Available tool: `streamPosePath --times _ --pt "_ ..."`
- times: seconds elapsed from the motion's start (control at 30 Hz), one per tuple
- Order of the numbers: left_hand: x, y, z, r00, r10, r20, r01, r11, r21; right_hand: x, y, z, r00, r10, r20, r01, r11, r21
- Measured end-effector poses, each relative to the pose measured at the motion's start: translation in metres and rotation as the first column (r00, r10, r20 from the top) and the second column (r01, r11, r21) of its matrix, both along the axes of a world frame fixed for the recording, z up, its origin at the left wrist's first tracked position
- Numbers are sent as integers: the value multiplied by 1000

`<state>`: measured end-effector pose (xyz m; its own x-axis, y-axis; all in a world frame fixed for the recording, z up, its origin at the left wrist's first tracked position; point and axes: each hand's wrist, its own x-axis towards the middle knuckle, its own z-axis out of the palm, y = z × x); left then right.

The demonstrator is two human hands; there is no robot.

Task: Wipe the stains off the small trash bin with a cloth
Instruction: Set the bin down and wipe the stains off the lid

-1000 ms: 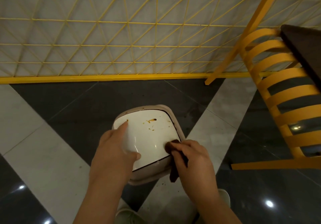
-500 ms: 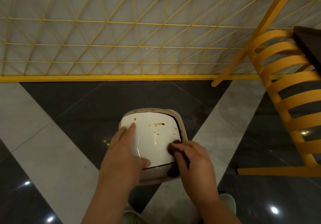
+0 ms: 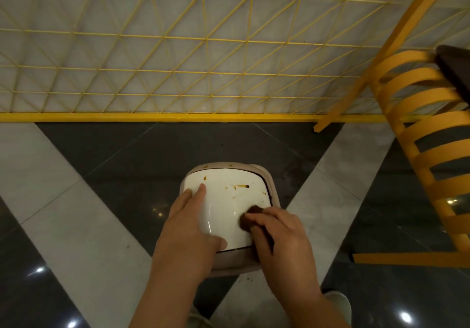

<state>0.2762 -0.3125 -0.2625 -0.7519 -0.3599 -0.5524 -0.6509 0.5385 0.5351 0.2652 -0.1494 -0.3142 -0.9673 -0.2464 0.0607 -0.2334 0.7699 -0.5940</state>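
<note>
Head camera looks down on the small trash bin [image 3: 226, 264], which stands on the floor [image 3: 76, 226] directly under my two hands, its white lid [image 3: 226, 205] facing up inside a beige rim. Orange-brown stains [image 3: 241, 186] streak the lid just beyond my right hand, with another spot [image 3: 204, 178] just past the fingertips of my left hand. My right hand [image 3: 279, 236] has its fingers curled over a dark brown cloth [image 3: 250, 217], pinching it and pressing it flat onto the lid's near right part. My left hand [image 3: 189, 226] lies spread on the lid's left side, fingers straight and pointing away from me, thumb reaching across the near edge toward the right hand. The two hands sit close together but apart. Off to the right of my right hand, well clear of it, stands a yellow slatted chair [image 3: 419, 134]. Beyond both hands, a yellow wire mesh panel [image 3: 178, 55] runs along the wall above a yellow base strip. Below my right forearm, a light shoe [image 3: 338, 302] shows on the floor.
</note>
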Motion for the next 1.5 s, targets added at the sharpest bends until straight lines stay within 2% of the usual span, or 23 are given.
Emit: streamPosePath --times 0.17,0.27,0.4,0.47,0.53,0.63,0.73,0.8,0.93,1.0,1.1,1.2,1.3,1.4,1.5 --pt "0 1 -4 1000 -9 -9 8 1000 -28 7 -21 12 962 166 -217 -164 986 29" --pt "-1 1 -3 1000 2 -11 -3 1000 -18 -20 -34 15 965 189 -181 -179 981 71" --pt "-1 1 -2 1000 16 19 -16 1000 -13 -34 -26 7 1000 20 -20 -20 1000 20" --pt "-1 1 -2 1000 14 16 -13 1000 -13 -21 -16 6 1000 9 8 -10 1000 22" --pt "-2 1 -1 1000 11 10 -11 1000 -12 -6 -12 14 999 51 -3 -50 999 20" --pt "0 1 -4 1000 -2 -3 2 1000 -19 -5 -26 19 973 194 -126 -186 980 73" --pt "0 1 -6 1000 -1 -31 1 1000 -28 -29 -48 23 953 277 -120 -258 954 155" --pt "-1 1 -5 1000 -14 -15 14 999 -35 -47 -53 21 967 229 -114 -211 966 148" --pt "-2 1 -3 1000 11 9 -11 1000 -8 -50 -34 16 1000 17 -16 -16 999 47" --pt "-2 1 -3 1000 -1 22 1 1000 -12 -31 -22 18 999 52 16 -53 997 57" --pt "-3 1 -4 1000 -18 23 19 999 -26 -1 -19 26 977 206 -54 -202 977 71" --pt "-2 2 -6 1000 -21 7 21 999 -42 -3 -28 25 960 271 -70 -265 960 92" --pt "-2 1 -7 1000 -10 15 11 1000 -29 -25 -31 21 976 204 -77 -198 977 77" --pt "-2 1 -5 1000 -3 26 4 1000 -14 -30 -19 14 999 28 37 -27 1000 -4" --pt "-2 -2 -2 999 -31 40 32 999 -23 -10 1 11 997 41 66 -41 999 6"
